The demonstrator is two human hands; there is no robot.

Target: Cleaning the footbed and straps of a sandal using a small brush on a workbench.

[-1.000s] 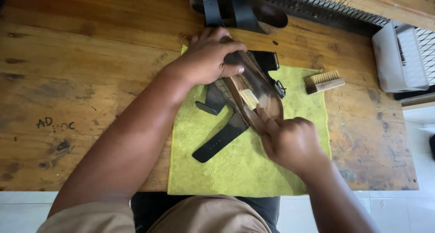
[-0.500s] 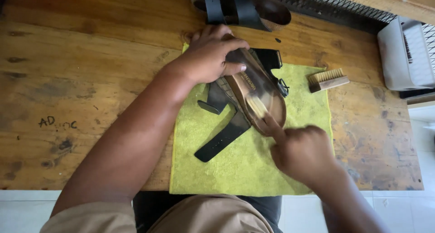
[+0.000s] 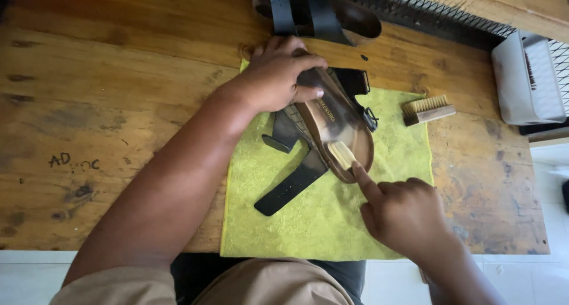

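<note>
A brown sandal (image 3: 338, 124) with loose black straps (image 3: 291, 183) lies tilted on a yellow-green cloth (image 3: 308, 222). My left hand (image 3: 275, 74) grips the sandal's far end and holds it steady. My right hand (image 3: 406, 213) holds a small pale brush (image 3: 342, 154), index finger stretched along it, with the bristle head pressed on the footbed near the heel end.
A second sandal (image 3: 323, 11) with black straps sits at the wooden table's far edge. A wooden brush (image 3: 428, 109) lies right of the cloth. A grey plastic basket (image 3: 527, 80) stands at the far right, by a black mesh grille (image 3: 427, 17).
My right hand has drawn the small brush down the footbed toward the heel end. The left hand keeps its grip on the sandal.
</note>
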